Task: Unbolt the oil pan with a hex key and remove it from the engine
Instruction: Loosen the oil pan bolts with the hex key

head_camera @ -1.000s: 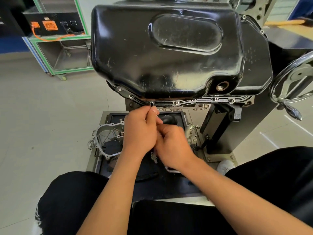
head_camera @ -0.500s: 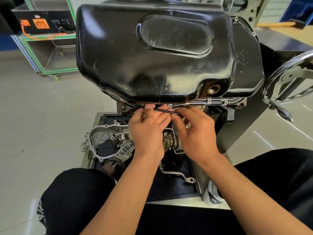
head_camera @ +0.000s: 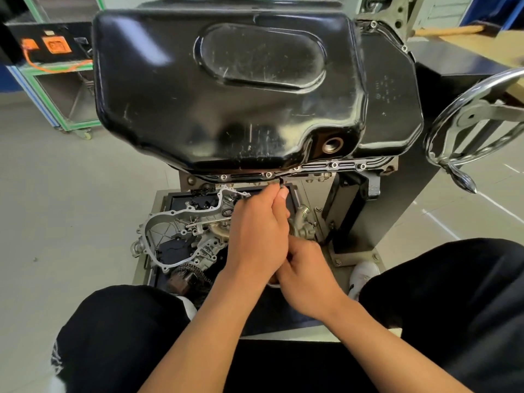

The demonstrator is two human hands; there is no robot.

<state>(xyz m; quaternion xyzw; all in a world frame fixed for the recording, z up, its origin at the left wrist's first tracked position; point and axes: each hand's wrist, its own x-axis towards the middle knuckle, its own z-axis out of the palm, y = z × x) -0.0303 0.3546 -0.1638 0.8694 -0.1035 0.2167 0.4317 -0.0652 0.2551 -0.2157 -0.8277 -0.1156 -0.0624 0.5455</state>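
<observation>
Head view, starting nearest: two legs in black trousers fill 5 and 7 o'clock, with a white shoe showing between them at 4 o'clock of the hands. The right hand sits low, its fingers curled into a loose fist that touches the heel of the other hand; a dark sliver shows at its thumb, but whether it grips the tool's lower end cannot be told. The left hand is just above it at 11 o'clock, fingers curled, thumb and fingertips pinching the upper end of the hex key. Only the key's black tip is seen, pointing to 12 o'clock, its long axis running 12 to 6, just below the pan's flange. Beneath the hands a dark tray holds loose engine parts, among them a grey cast cover at 9 o'clock of the left hand. Beyond, the black oil pan sits on the engine, its sump face toward the camera, long axis 9 to 3 o'clock, an open drain hole at its 4 o'clock. Bolts sit along the near flange. A chrome handwheel stands at 3 o'clock, a green-framed cart at 9 o'clock.
</observation>
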